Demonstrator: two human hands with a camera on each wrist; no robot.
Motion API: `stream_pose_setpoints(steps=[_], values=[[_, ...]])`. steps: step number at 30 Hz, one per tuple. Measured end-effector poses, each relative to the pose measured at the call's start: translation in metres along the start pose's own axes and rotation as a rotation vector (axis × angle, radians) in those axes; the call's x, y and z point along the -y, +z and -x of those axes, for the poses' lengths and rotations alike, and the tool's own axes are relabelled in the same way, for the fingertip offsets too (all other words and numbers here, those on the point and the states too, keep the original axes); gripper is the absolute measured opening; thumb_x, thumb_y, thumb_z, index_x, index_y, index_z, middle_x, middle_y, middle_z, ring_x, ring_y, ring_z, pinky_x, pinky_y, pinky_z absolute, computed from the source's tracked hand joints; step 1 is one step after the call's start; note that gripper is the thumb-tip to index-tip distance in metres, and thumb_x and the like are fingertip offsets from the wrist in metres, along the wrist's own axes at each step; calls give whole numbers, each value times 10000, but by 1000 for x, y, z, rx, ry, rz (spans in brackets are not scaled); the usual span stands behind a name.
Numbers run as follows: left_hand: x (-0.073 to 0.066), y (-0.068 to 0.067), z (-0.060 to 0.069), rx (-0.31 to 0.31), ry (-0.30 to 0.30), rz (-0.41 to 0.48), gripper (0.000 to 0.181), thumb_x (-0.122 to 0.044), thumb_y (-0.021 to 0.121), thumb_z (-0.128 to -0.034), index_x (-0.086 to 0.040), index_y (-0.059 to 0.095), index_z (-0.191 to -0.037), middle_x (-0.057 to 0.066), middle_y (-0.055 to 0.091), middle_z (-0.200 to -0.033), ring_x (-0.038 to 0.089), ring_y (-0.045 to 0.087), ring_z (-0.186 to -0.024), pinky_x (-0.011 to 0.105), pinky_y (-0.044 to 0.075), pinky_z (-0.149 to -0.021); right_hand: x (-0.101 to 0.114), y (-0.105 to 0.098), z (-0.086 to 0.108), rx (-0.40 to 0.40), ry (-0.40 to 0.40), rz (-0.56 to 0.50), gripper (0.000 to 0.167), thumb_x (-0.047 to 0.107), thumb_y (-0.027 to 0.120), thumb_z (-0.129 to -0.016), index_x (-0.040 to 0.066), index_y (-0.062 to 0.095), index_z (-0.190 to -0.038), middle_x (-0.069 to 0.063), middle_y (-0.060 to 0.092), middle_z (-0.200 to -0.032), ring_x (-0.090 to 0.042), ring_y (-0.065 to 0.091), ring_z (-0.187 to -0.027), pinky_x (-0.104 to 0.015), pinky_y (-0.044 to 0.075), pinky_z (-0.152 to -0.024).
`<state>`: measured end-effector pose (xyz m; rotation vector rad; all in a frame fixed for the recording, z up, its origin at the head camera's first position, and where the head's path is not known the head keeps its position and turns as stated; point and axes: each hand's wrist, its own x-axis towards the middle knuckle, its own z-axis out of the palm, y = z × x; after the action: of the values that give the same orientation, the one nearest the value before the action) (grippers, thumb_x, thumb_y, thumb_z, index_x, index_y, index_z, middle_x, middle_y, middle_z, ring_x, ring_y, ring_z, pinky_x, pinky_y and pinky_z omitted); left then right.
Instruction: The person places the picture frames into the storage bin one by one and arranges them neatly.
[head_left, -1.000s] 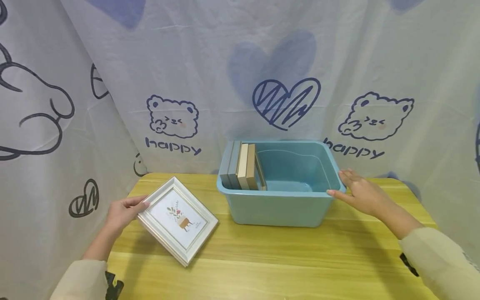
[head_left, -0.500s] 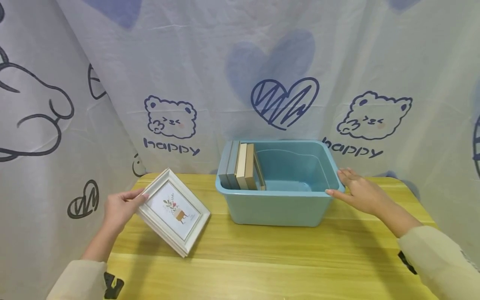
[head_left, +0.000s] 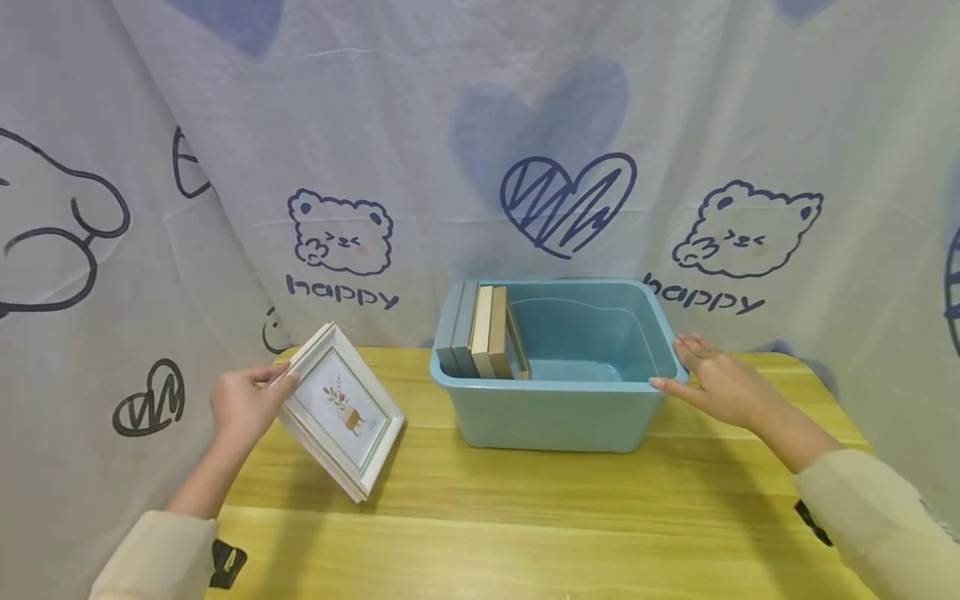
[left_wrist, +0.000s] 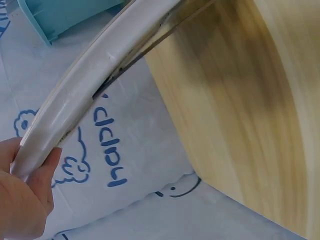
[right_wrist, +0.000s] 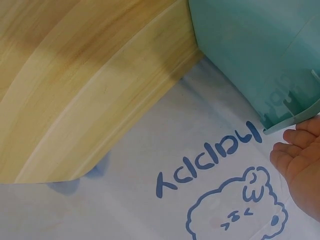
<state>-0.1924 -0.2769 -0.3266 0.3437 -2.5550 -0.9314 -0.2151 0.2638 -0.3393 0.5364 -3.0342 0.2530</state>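
My left hand (head_left: 243, 408) pinches the left corner of a white picture frame (head_left: 313, 433) with a potted-plant print. The frame is tilted, its picture toward the head camera; I cannot tell whether its lowest corner touches the table. Seen from the left wrist, the thumb and fingers of the left hand (left_wrist: 25, 200) hold the end of the frame's edge (left_wrist: 75, 95). A blue plastic bin (head_left: 551, 417) stands at the back middle. Fairly straight fingers of my right hand (head_left: 720, 383) rest on its right rim, the thumb at the front corner. Several books or box-like blocks (head_left: 480, 333) stand upright at its left end.
The yellow wood-grain table (head_left: 510, 533) has rounded back corners. Directly behind the bin hangs a printed white curtain (head_left: 442, 192), which also runs along the left and right sides. A thin flat piece (head_left: 517, 342) leans against the blocks inside the bin.
My left hand has raised the picture frame slightly, shifted it left and turned it more upright, away from the bin. The right hand and the bin stay in place.
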Motion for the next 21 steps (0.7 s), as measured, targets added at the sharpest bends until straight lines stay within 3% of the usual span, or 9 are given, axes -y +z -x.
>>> stream_pose_setpoints(steps=[4,12,16,19,21], values=[[-10,-3,0,-25,13,-4,316,-211,660,-844,10,669,-1070,281,624,-1067,275,605,-748,217,348,-393,0,-1,-1,-2,-2,3,841,548,461,-906,-149,323,-1358,-350,277,-1425,-511,257,-1316,-610,270,-1050],[-30,-6,-2,-102,102,-56,277,-179,661,-845,22,681,-1035,266,646,-1037,397,644,-903,180,381,-548,-1,0,-1,-7,1,8,838,545,460,-908,-149,326,-1357,-352,284,-1420,-514,260,-1313,-614,273,-1047],[-39,-9,-1,-142,133,-53,256,-150,669,-831,29,684,-1013,267,652,-1007,366,639,-793,172,345,-491,-1,1,-1,-6,1,4,846,554,460,-904,-145,325,-1360,-349,281,-1424,-513,254,-1316,-613,266,-1052],[-47,-13,-1,-156,118,-30,254,-144,669,-829,29,683,-1013,271,648,-1007,342,618,-745,169,310,-415,-1,1,-2,-2,3,0,850,560,455,-904,-142,321,-1364,-346,277,-1428,-511,251,-1319,-612,264,-1054],[-52,-15,-2,-164,110,-22,254,-148,670,-829,21,685,-1017,263,648,-1017,354,638,-794,141,312,-434,-1,1,-2,-1,5,-1,853,563,454,-902,-141,320,-1365,-344,277,-1430,-510,251,-1320,-611,262,-1056]])
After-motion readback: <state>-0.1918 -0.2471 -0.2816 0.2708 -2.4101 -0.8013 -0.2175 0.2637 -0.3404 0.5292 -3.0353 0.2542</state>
